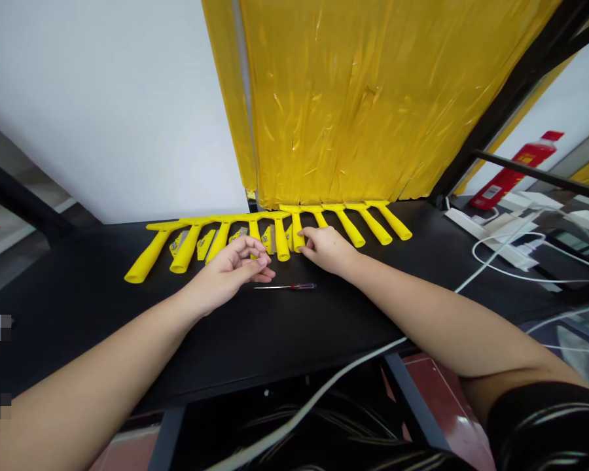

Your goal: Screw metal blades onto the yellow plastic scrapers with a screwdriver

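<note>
A row of yellow T-shaped scraper handles (pixel 152 256) lies along the back of the black tabletop, their round hollow ends towards me. Between several of them sit small yellow pieces with metal parts (pixel 206 244). My right hand (pixel 328 250) has thumb and forefinger at the lower end of one yellow scraper handle (pixel 296 226) near the middle of the row. In front of the handles to its left, my left hand (pixel 238 265) hovers with loosely curled fingers, apart from one another, and nothing visible in them. Just below both hands lies a small screwdriver (pixel 299 286), shaft pointing left.
Behind the row stand a white panel (pixel 127 98) and a yellow plastic-wrapped panel (pixel 353 98). On the right are a red bottle (pixel 515 171), a white power strip (pixel 491 239) and tangled cables. One white cable (pixel 334 383) crosses the table's front edge (pixel 216 392).
</note>
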The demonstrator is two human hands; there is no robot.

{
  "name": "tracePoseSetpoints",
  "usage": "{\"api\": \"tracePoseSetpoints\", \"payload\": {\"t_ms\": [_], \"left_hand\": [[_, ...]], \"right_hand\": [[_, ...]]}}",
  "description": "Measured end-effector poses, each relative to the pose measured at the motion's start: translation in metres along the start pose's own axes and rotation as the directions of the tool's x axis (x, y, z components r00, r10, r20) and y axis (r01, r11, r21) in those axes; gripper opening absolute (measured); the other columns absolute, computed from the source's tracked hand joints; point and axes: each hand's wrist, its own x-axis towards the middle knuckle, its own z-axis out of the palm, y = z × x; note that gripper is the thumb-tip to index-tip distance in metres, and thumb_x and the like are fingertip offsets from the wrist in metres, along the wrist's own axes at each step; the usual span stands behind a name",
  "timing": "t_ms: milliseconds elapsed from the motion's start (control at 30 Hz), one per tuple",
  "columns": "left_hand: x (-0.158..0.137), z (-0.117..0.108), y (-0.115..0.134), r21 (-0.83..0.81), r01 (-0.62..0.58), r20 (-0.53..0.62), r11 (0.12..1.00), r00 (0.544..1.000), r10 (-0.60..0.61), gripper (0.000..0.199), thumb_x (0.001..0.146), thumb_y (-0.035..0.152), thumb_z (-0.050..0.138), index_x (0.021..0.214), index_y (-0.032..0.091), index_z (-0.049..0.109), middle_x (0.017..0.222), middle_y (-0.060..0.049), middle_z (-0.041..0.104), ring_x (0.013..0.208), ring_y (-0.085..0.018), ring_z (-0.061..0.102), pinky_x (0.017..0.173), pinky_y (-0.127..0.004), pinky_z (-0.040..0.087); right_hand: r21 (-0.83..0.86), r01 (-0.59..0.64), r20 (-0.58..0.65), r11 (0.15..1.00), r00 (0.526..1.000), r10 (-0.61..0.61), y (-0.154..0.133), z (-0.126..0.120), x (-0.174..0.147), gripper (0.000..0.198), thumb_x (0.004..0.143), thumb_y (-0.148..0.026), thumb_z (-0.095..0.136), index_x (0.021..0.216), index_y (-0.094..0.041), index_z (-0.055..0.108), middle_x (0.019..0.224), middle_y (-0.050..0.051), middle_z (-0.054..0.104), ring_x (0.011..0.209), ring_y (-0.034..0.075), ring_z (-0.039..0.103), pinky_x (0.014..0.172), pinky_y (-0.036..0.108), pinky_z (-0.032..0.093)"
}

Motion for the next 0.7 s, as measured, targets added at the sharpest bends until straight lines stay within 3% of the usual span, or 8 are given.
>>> {"api": "tracePoseSetpoints", "payload": {"t_ms": [333, 700], "left_hand": [[-0.0002, -0.0018, -0.0003, 0.013, -0.018, 0.026, 1.0, 1.0, 0.018, 0.031, 0.088, 0.036, 0.086, 0.102, 0.02, 0.063, 0.093, 0.001, 0.066, 0.08, -0.017, 0.079, 0.075, -0.029, 0.068], [-0.0005, -0.0018, 0.0002, 0.017, -0.016, 0.025, 1.0, 1.0, 0.015, 0.032, 0.088, 0.037, 0.086, 0.101, 0.02, 0.063, 0.091, 0.001, 0.067, 0.078, -0.017, 0.079, 0.074, -0.029, 0.069]], "right_hand": [[-0.188, -0.022, 0.05, 0.982, 0.998, 0.032, -0.0078, -0.0073, -0.0067, 0.041, 0.098, -0.016, 0.058, 0.137, -0.011, 0.07, 0.112, 0.018, 0.08, 0.101, 0.03, 0.075, 0.09, 0.037, 0.056], [-0.192, -0.053, 0.065, 0.98, 0.996, 0.067, -0.0088, -0.01, -0.0092, 0.033, 0.101, -0.022, 0.057, 0.128, -0.01, 0.073, 0.112, 0.019, 0.08, 0.107, 0.035, 0.075, 0.091, 0.041, 0.056]]}}
